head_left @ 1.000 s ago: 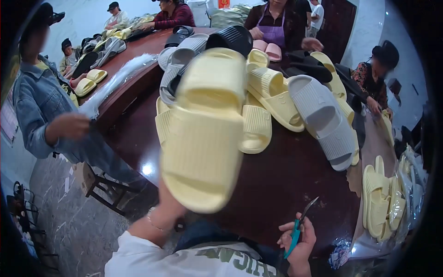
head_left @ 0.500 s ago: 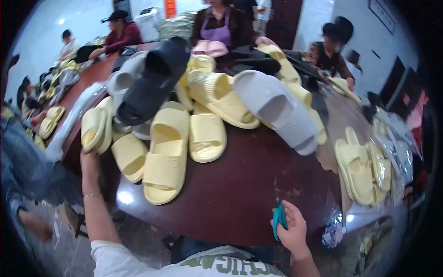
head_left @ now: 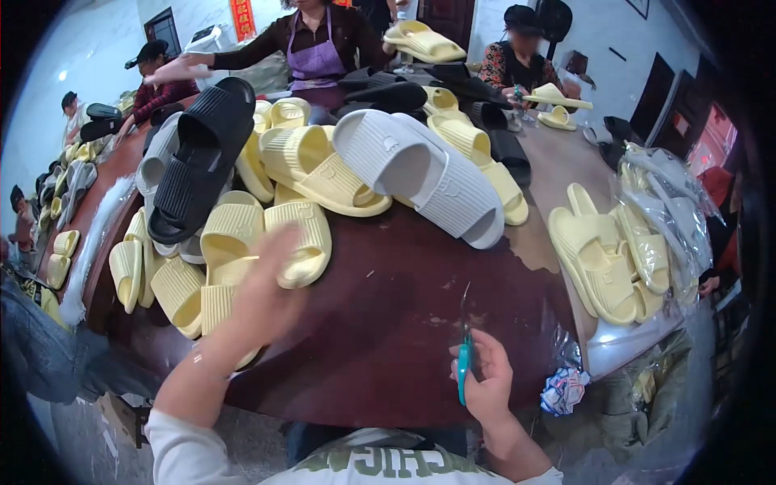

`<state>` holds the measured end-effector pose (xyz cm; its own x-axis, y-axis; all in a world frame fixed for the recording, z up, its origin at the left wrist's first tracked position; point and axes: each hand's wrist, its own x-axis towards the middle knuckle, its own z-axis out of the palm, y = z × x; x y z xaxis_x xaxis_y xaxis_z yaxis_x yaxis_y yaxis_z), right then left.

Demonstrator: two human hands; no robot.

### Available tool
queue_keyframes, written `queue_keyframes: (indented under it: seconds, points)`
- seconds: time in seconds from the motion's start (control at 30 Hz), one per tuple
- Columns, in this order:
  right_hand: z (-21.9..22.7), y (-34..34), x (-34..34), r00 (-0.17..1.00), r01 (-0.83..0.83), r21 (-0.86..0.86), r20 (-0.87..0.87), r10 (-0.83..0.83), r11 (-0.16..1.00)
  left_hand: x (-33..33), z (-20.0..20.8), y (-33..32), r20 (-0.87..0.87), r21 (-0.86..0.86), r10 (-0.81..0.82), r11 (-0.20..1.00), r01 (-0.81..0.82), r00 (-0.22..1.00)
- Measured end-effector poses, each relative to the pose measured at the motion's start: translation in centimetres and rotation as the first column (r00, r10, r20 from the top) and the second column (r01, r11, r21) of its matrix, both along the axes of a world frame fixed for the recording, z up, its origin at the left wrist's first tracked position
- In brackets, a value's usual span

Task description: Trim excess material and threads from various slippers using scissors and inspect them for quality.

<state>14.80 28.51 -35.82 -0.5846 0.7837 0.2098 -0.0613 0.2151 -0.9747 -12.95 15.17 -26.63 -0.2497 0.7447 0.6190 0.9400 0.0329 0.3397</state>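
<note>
The left hand [head_left: 271,279] reaches out over the near edge of the heap, fingers spread wide and blurred, hovering at a pale yellow ribbed foam slide sandal [head_left: 301,234] that lies toe-up on the dark brown round wooden table [head_left: 388,323]; it grips nothing, and whether the fingertips touch the sandal cannot be told; the forearm runs up from the lower left, wrist bent slightly inward, a thin bracelet at the wrist; the right hand [head_left: 485,384] rests low at the table's near rim, closed around small teal-handled thread snips [head_left: 463,368], blade pointing up and away, seemingly parked there so the tool stays ready while the other hand fetches; the sandals are piled loosely toward the table's middle, within arm's reach of everyone seated round it; a large grey ribbed slide sandal [head_left: 424,174] lies across the top of the pile, a black ribbed slide sandal [head_left: 198,162] leans on its left side; more yellow pairs in clear plastic bags [head_left: 655,234] sit at the right edge, well apart from both hands.
</note>
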Motion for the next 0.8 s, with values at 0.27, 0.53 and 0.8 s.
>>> queue_keyframes:
  seconds: [0.27,0.53,0.8]
  points:
    - [0.6,-0.2,0.7,0.975,0.043,-0.217,-0.205,-0.089,0.975,2.5,-2.9,18.7,0.819,0.127,-0.26,0.952,0.279,0.512]
    - [1.0,-0.3,1.4,0.88,0.134,-0.452,-0.355,-0.316,0.882,3.8,-5.0,13.3,0.957,0.279,-0.233,0.905,0.32,-0.175]
    - [1.2,-0.3,0.7,0.964,0.147,-0.185,-0.194,-0.182,0.972,3.7,-3.3,1.5,0.867,0.176,0.043,0.905,0.386,-0.496]
